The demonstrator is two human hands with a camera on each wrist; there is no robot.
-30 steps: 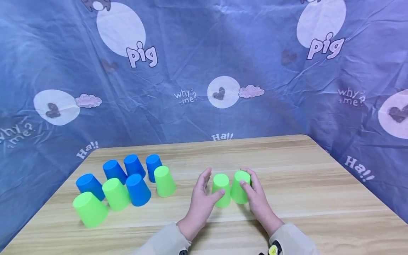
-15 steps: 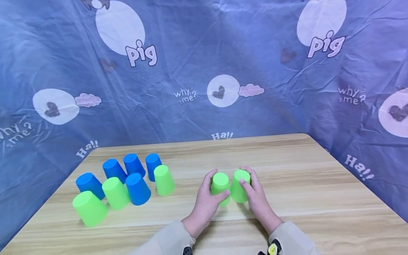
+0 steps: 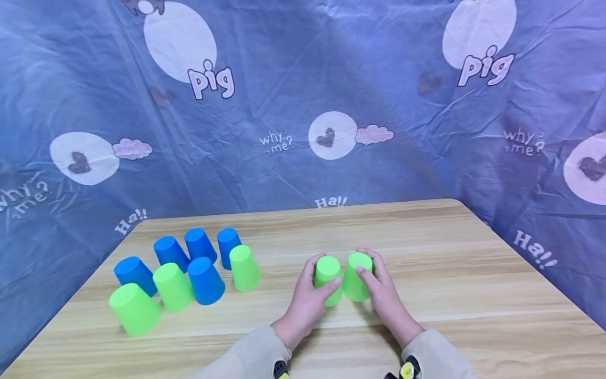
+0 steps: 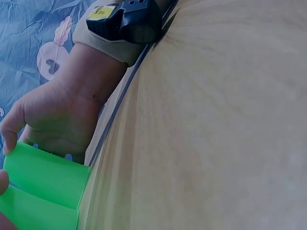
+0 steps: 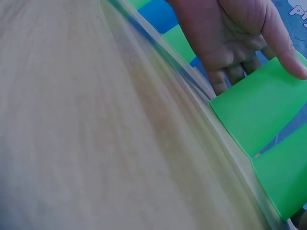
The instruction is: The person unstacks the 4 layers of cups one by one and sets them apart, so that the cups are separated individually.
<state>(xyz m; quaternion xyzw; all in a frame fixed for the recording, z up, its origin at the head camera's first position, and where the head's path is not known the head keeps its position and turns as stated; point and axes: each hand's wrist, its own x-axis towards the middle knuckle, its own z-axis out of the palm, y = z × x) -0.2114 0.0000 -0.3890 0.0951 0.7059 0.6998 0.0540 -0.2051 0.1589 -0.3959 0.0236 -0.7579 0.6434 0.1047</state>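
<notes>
Two light green cups stand upside down, side by side, in the head view's middle. My left hand grips the left green cup, thumb across the near side and fingers round the far side. My right hand holds the right green cup the same way. At their bases the cups are almost touching or touching. In the left wrist view the right hand shows behind its green cup. The right wrist view has the left hand at its green cup, fingers partly hidden.
To the left on the wooden table stand several upside-down cups, blue ones and green ones, in loose rows. A blue printed cloth hangs behind the table's far edge.
My left hand has moved right and closed its fingers round the left green cup, having been spread beside it. The right hand keeps its hold. The other cups stay put.
</notes>
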